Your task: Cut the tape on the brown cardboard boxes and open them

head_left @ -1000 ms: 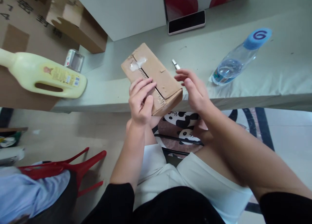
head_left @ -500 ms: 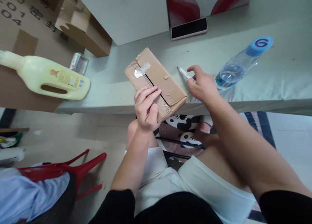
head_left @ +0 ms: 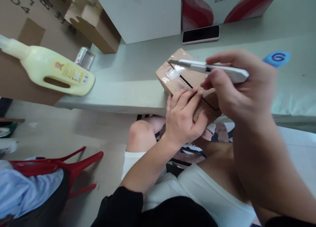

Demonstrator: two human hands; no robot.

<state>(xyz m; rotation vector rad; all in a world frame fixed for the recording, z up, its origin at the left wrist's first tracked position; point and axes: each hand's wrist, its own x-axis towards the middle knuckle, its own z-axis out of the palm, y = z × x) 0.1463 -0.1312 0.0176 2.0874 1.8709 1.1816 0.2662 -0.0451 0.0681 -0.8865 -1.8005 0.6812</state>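
In my right hand (head_left: 244,85) is a white utility knife (head_left: 222,70), gripped between thumb and fingers and pointing left. The knife's tip is over the far left end of a small cardboard box (head_left: 186,57), beside a shiny strip of clear tape (head_left: 172,73). Whether the tip touches the box cannot be made out. My left hand (head_left: 184,116) grips the box from the near side, fingers laid across its top by the dark slit between the flaps. The box's right part is hidden behind my right hand.
A bottle with a blue cap (head_left: 277,58) stands mostly hidden behind my right hand. A phone (head_left: 201,34) lies by a red-and-white carton (head_left: 222,6). At left are a yellow jug (head_left: 56,70), a clear packet (head_left: 85,58) and a brown carton (head_left: 98,22). A red chair (head_left: 74,167) stands below.
My right hand has picked up the utility knife from the table and brought it over the box. My left hand and the box have shifted right in view.
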